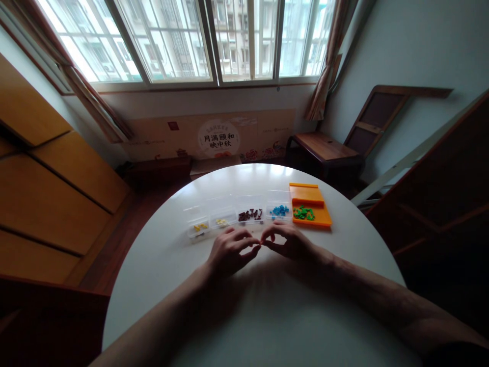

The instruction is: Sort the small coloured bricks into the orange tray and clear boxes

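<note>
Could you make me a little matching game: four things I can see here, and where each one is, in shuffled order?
Things
1. yellow pieces
2. dark brown pieces
3. green pieces
4. left hand

Places
A. in the orange tray
B. with its fingertips close to those of the right hand
C. at the picture's left end of the row of pieces
D. in the middle of that row, third of five groups

Pairs: 1-C, 2-D, 3-A, 4-B

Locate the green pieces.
Head view, right of centre: the green pieces lie in the orange tray, right of the blue pieces, beyond the right hand.
</note>
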Demonstrator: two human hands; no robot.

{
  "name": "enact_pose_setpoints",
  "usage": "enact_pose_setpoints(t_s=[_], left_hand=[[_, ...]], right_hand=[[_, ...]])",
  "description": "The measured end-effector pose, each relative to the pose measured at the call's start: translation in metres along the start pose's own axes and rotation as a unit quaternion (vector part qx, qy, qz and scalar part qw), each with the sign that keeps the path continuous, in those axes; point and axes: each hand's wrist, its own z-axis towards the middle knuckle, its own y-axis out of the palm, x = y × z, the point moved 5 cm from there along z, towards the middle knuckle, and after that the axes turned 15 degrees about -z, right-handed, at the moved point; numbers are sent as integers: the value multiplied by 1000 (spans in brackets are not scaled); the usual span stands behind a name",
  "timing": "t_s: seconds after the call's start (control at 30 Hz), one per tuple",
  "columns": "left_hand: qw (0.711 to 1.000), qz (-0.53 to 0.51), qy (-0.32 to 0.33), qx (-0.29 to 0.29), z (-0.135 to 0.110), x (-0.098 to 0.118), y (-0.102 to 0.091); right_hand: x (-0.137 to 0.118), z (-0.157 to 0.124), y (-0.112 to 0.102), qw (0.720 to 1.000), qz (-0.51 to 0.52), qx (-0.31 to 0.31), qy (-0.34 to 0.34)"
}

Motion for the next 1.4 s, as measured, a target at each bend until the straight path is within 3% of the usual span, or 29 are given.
enact_pose_setpoints(t_s=[0.17, 0.4, 0.53, 0.73, 0.87, 1.03, 1.2, 1.4], left_hand=[[999, 28, -31, 30, 3, -5, -19], [964, 151, -200, 89, -8, -49, -67], [948, 188, -245, 76, -15, -62, -75], [947, 204, -245, 48, -16, -64, -70], [956, 196, -211, 54, -13, -58, -67], [983, 119, -141, -3, -9, -42, -42], [987, 78, -125, -63, -10, -36, -13], [988, 61, -120, -75, -9, -37, -7]], right_hand=[[-2, 1, -4, 999, -40, -8, -18], [5, -2, -4, 996, -74, -43, -24], [4, -2, -4, 995, -78, -59, -37], [2, 0, -5, 994, -85, -60, -40], [1, 1, -5, 993, -90, -58, -40], [0, 1, -5, 993, -92, -62, -31], [1, 0, -4, 993, -86, -68, -38], [0, 1, -5, 993, -86, -72, -32]])
